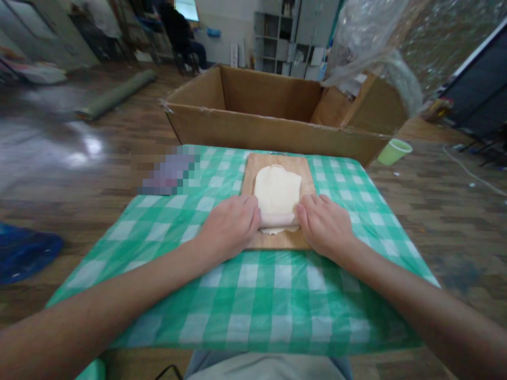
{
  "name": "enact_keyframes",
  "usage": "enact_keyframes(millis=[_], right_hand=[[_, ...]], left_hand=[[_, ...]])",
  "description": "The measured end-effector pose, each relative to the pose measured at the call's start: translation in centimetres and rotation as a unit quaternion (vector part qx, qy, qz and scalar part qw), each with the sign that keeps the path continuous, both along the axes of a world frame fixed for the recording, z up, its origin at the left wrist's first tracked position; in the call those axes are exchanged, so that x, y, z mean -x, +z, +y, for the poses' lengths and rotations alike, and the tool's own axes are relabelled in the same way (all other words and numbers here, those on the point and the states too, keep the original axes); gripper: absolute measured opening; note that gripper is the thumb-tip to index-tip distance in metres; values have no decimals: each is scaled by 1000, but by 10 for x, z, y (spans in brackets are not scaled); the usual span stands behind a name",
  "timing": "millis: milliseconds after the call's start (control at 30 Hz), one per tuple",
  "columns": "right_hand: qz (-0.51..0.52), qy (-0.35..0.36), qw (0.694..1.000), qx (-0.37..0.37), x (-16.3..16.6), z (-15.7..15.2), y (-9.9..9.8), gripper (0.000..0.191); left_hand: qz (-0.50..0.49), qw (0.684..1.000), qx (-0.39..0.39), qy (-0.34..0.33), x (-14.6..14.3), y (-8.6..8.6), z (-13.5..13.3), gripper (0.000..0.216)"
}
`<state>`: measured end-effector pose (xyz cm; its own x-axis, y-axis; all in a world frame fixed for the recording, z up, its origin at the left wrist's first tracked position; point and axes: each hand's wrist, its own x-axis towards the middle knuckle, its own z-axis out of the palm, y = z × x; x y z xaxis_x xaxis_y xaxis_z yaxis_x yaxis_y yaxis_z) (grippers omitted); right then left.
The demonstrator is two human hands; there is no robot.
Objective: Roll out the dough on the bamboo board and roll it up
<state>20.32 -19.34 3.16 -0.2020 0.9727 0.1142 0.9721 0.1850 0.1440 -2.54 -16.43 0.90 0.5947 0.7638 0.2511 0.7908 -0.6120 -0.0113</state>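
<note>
A flat sheet of pale dough (277,191) lies on a wooden board (277,240) on a table with a green-and-white checked cloth (253,295). A pale rolling pin (278,219) lies across the dough's near edge. My left hand (232,226) rests palm down on the pin's left end, fingers curled over it. My right hand (325,224) covers the pin's right end the same way. Only the pin's middle shows between the hands.
A large open cardboard box (277,126) stands just behind the table, with clear plastic wrap (372,47) above its right side. A green paper cup (394,151) lies on the wooden floor at right. A seated person (180,31) is far back.
</note>
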Motion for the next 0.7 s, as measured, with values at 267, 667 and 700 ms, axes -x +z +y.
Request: enact_keyframes(millis=[267, 667, 700], right_hand=[[-54, 34, 995, 74, -2, 12, 10, 42], [-105, 52, 985, 124, -4, 40, 18, 48], [-105, 46, 986, 123, -4, 43, 18, 48]], left_hand=[[80, 997, 7, -18, -3, 9, 14, 36], [5, 994, 86, 66, -7, 4, 45, 42], [10, 993, 93, 75, -8, 5, 47, 43]])
